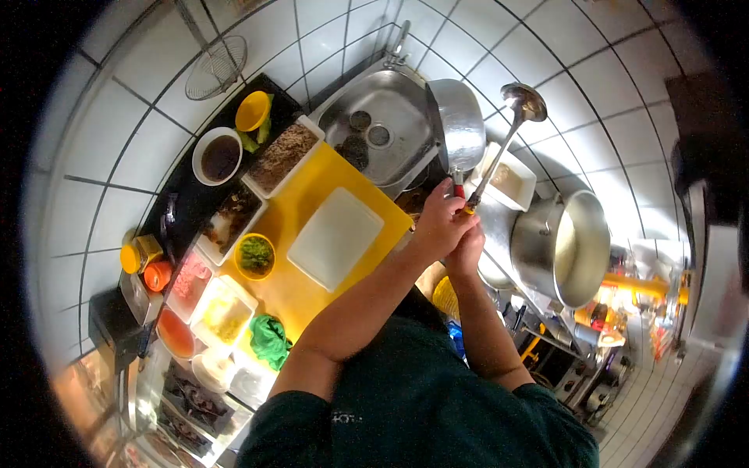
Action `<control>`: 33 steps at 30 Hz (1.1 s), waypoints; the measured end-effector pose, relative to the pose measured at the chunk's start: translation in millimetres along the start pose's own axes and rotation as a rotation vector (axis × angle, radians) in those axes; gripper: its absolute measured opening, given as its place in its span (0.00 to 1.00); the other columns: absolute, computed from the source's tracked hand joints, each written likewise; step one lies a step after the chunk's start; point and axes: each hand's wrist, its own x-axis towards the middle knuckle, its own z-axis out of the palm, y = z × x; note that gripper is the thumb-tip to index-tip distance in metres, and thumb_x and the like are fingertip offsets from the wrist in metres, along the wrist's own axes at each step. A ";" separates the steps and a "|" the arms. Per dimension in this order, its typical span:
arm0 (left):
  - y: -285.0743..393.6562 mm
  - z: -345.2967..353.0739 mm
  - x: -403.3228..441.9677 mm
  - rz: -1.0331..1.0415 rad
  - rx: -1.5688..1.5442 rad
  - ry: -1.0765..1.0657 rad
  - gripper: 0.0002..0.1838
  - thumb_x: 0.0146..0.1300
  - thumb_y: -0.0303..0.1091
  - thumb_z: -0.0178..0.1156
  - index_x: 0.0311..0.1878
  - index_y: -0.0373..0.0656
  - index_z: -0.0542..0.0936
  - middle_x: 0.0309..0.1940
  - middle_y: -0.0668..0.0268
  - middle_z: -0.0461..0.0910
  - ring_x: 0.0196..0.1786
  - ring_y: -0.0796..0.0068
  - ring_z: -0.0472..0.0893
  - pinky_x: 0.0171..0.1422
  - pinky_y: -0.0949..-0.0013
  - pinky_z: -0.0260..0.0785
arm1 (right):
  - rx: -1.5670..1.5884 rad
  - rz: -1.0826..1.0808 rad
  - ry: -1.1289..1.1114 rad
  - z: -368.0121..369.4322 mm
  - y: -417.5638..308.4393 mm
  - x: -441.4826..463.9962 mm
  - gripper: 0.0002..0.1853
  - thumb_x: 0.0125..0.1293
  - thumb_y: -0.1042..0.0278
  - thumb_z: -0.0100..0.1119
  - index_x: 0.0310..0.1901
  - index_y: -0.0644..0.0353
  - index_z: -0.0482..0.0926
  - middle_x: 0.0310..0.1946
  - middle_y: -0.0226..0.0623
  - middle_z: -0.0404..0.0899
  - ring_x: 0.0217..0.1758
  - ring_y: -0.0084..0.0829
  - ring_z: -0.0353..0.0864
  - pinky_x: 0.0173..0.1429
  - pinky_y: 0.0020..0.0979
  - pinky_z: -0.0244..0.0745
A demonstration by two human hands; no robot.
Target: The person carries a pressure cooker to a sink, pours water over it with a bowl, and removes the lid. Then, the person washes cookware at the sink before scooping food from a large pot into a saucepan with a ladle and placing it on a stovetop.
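My left hand [438, 222] is closed round the handle of a metal pan [459, 125], which shows a red part beside my fingers. The pan is tipped on its side next to the sink [374, 109]. Close against it, my right hand [466, 248] grips the end of a long ladle [507, 148]. The ladle's bowl points up and away, above a white rectangular container [507, 179]. Both sets of fingers are partly hidden where the hands overlap.
A yellow cutting board [367, 187] bears a white lid or tray [335, 238] and a yellow bowl of chopped greens [255, 256]. Food containers [226, 308] line its left side. A large steel pot [538, 246] stands at right. A green cloth [270, 342] lies near my left arm.
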 end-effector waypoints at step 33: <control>87.0 24.2 -217.9 -0.615 -0.330 0.047 0.13 0.73 0.30 0.62 0.56 0.35 0.79 0.52 0.61 0.82 0.55 0.69 0.82 0.62 0.63 0.76 | 1.085 0.808 -0.106 -157.0 150.6 -244.4 0.26 0.70 0.60 0.69 0.64 0.52 0.68 0.39 0.33 0.84 0.26 0.18 0.71 0.28 0.21 0.64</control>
